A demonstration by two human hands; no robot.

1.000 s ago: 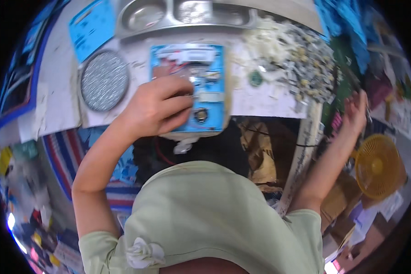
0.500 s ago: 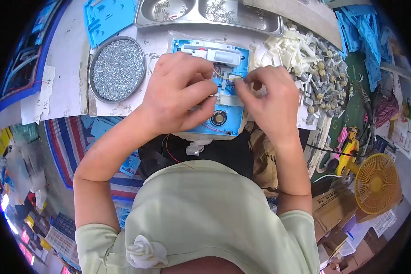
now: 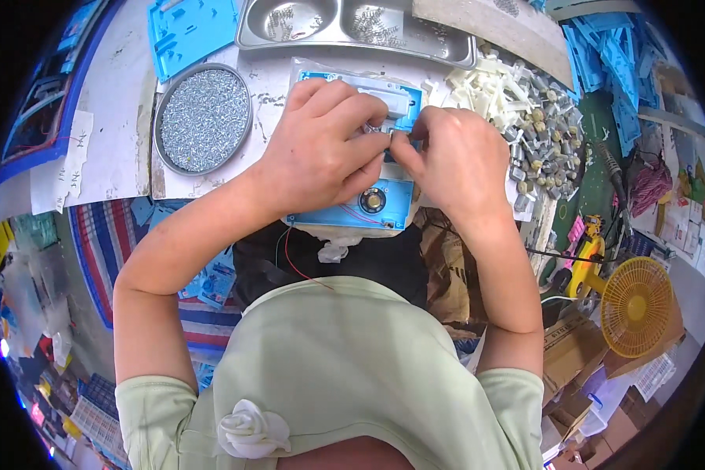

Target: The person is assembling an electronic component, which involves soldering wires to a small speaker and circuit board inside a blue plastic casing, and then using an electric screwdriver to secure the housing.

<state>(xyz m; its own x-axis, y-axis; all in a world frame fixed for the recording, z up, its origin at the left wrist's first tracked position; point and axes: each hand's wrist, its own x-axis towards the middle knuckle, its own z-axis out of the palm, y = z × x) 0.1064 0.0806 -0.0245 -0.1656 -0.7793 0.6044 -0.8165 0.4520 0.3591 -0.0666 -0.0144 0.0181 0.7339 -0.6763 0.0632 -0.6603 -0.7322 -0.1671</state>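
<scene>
A blue plastic housing [image 3: 317,218] lies in front of me at the near edge of the table. A round black speaker [image 3: 373,200] sits in its near half, and a white oblong part [image 3: 394,102] in its far half. Thin red and green wires [image 3: 291,249] hang from its near left side. My left hand [image 3: 325,145] is bent over the middle of the housing, fingers pinched. My right hand [image 3: 464,160] meets it from the right, thumb and fingertips closed. Both sets of fingertips nearly touch; whatever small piece they grip is hidden.
A round bowl of small metal screws [image 3: 204,117] stands left. Behind is a steel tray [image 3: 356,48] with springs. White plastic pieces [image 3: 489,86] and small motors [image 3: 544,149] are heaped right. A blue panel [image 3: 192,31] lies far left; a yellow fan [image 3: 637,307] stands lower right.
My right hand has shifted left and its fingertips have closed in beside the left hand's. My left hand has moved slightly right, covering more of the housing's middle.
</scene>
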